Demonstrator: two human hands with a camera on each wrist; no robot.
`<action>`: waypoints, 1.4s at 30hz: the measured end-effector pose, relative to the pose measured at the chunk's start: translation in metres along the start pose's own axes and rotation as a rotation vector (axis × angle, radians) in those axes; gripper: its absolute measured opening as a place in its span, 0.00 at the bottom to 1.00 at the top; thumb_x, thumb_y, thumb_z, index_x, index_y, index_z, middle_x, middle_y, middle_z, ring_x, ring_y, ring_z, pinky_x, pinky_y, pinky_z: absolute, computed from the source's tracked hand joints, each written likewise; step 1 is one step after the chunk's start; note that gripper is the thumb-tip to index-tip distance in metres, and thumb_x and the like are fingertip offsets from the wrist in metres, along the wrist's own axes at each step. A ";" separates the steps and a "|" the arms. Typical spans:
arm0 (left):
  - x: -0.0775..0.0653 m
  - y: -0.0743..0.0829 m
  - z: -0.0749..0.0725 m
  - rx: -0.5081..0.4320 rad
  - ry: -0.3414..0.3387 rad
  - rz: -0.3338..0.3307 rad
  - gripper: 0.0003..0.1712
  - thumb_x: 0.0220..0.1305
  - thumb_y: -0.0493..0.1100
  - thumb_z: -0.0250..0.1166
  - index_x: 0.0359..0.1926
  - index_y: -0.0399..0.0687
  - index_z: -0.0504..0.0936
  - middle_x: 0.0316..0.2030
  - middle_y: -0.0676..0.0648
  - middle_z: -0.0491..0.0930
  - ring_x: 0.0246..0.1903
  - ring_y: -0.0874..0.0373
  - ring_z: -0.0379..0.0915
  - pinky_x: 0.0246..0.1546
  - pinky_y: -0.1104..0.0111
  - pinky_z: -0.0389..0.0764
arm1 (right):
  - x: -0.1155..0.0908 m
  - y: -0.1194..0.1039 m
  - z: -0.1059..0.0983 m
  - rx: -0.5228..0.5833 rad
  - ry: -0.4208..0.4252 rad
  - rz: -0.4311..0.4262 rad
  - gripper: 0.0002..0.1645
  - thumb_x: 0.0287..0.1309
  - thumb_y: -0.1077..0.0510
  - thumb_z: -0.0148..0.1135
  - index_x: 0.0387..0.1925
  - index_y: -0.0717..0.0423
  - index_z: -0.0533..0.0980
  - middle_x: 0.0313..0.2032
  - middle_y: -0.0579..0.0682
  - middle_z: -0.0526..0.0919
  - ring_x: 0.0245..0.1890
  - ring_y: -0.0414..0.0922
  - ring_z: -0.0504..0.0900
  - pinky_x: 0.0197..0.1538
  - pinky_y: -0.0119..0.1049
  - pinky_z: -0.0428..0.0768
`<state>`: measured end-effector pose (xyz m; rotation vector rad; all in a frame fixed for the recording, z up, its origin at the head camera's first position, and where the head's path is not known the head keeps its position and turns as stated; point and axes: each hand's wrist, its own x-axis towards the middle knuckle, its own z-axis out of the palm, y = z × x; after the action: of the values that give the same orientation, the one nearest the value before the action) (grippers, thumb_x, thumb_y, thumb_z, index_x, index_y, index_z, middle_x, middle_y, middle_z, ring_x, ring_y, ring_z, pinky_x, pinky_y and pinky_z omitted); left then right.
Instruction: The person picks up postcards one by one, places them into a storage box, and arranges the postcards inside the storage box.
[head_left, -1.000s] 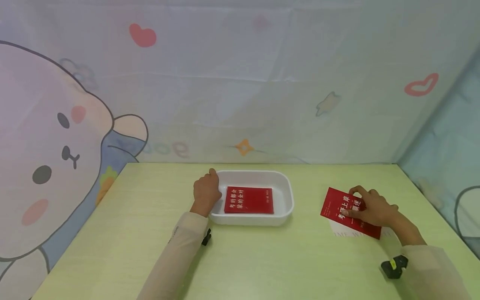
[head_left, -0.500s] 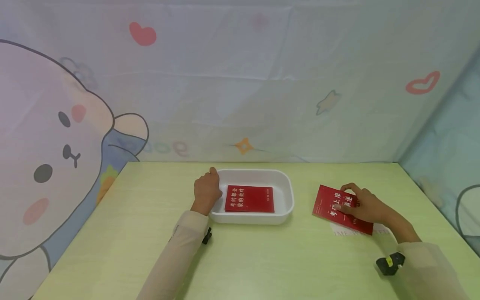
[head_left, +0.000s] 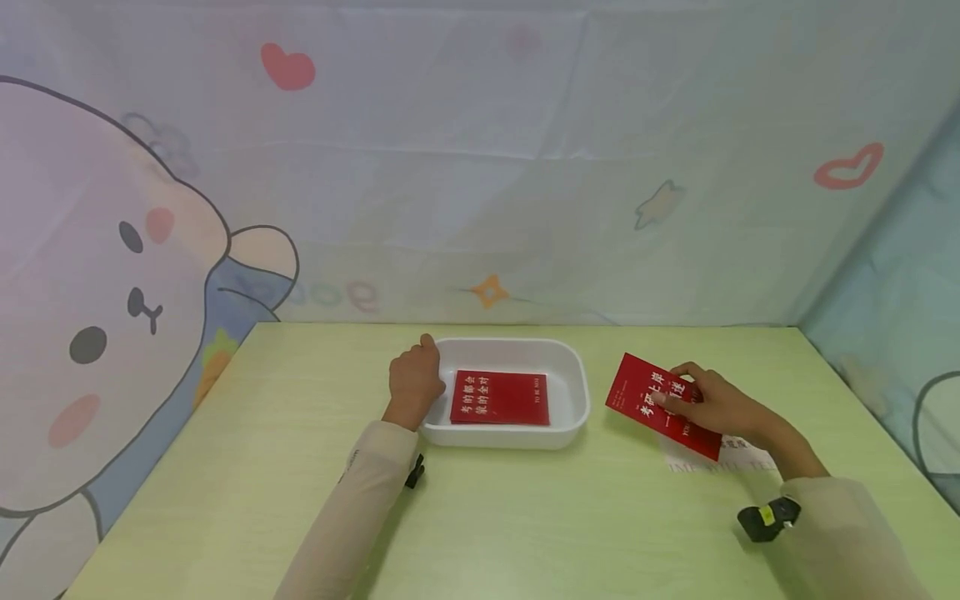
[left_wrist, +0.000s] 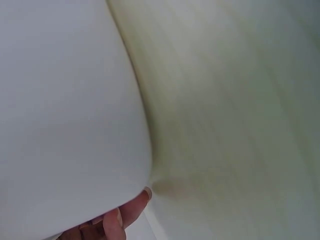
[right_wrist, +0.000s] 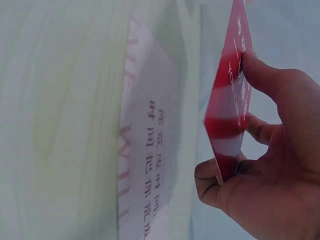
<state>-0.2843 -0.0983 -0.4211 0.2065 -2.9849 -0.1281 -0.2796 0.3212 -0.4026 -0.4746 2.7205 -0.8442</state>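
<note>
My left hand (head_left: pixel 415 383) grips the left end of a white plastic tray (head_left: pixel 502 437); in the left wrist view its fingertips (left_wrist: pixel 132 209) show at the tray's edge. A red card (head_left: pixel 517 400) with white Chinese characters lies flat inside the tray. To the right, my right hand (head_left: pixel 727 407) pinches another red card (head_left: pixel 636 390), thumb on the printed face and fingers behind. This card is tilted above the table. Under it lies a white card (head_left: pixel 705 462) with pink English letters and dark characters, partly hidden in the head view; the right wrist view shows the white card (right_wrist: pixel 147 135) more fully.
The pale green table (head_left: pixel 555 525) ends at the back against a hanging cloth backdrop (head_left: pixel 480 192) printed with a cartoon animal and hearts. Another cloth (head_left: pixel 900 333) hangs on the right side. A small black device (head_left: pixel 768 518) sits at the right wrist.
My right hand has moved left with the red card, toward the tray, uncovering more of the white card. The left hand and the tray have stayed in place.
</note>
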 end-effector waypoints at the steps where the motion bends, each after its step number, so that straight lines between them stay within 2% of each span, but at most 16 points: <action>1: 0.000 0.000 0.001 0.000 -0.003 -0.001 0.25 0.56 0.43 0.70 0.49 0.37 0.69 0.34 0.41 0.82 0.31 0.49 0.82 0.33 0.60 0.82 | 0.000 -0.002 0.000 0.005 -0.003 0.004 0.42 0.62 0.39 0.59 0.64 0.63 0.57 0.51 0.65 0.71 0.45 0.51 0.73 0.38 0.36 0.78; 10: -0.001 0.000 0.002 0.005 -0.008 -0.004 0.26 0.56 0.43 0.70 0.49 0.37 0.69 0.34 0.41 0.82 0.31 0.49 0.82 0.33 0.60 0.82 | 0.002 -0.016 0.004 0.039 -0.028 0.018 0.40 0.65 0.38 0.55 0.63 0.63 0.58 0.49 0.61 0.73 0.46 0.51 0.73 0.38 0.35 0.77; 17: 0.000 0.000 0.003 0.001 -0.018 -0.009 0.27 0.55 0.43 0.70 0.50 0.37 0.69 0.35 0.41 0.82 0.33 0.48 0.83 0.34 0.60 0.82 | -0.001 -0.017 0.002 0.042 -0.045 0.026 0.39 0.67 0.39 0.52 0.65 0.63 0.57 0.48 0.61 0.73 0.46 0.51 0.72 0.39 0.36 0.77; 24: 0.000 -0.001 0.001 -0.002 -0.020 -0.010 0.26 0.56 0.44 0.70 0.50 0.38 0.69 0.35 0.41 0.82 0.32 0.49 0.82 0.33 0.60 0.82 | 0.001 -0.017 0.004 0.136 -0.073 0.026 0.36 0.67 0.40 0.52 0.64 0.60 0.58 0.51 0.61 0.72 0.48 0.51 0.72 0.41 0.36 0.76; 28: 0.000 0.000 0.000 -0.006 -0.018 -0.006 0.26 0.56 0.43 0.70 0.49 0.37 0.68 0.35 0.41 0.81 0.32 0.49 0.82 0.33 0.60 0.82 | 0.003 -0.019 0.006 0.112 -0.067 0.033 0.37 0.67 0.38 0.52 0.64 0.58 0.58 0.51 0.60 0.72 0.48 0.51 0.72 0.41 0.36 0.75; 36: 0.000 -0.002 0.002 0.002 0.019 -0.003 0.25 0.55 0.43 0.71 0.47 0.37 0.69 0.33 0.41 0.82 0.30 0.49 0.82 0.30 0.60 0.82 | 0.006 -0.027 0.008 0.127 -0.061 -0.011 0.34 0.68 0.42 0.52 0.64 0.59 0.59 0.52 0.61 0.73 0.49 0.52 0.72 0.42 0.36 0.77; 42: 0.002 -0.001 0.002 -0.002 0.015 0.003 0.25 0.55 0.43 0.70 0.48 0.37 0.69 0.33 0.41 0.82 0.30 0.49 0.82 0.31 0.60 0.82 | 0.008 -0.034 0.007 0.140 -0.061 -0.017 0.34 0.69 0.45 0.52 0.66 0.60 0.58 0.53 0.63 0.72 0.50 0.53 0.72 0.43 0.37 0.77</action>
<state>-0.2859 -0.0996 -0.4229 0.2022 -2.9703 -0.1280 -0.2763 0.2881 -0.3892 -0.4857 2.5839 -0.9990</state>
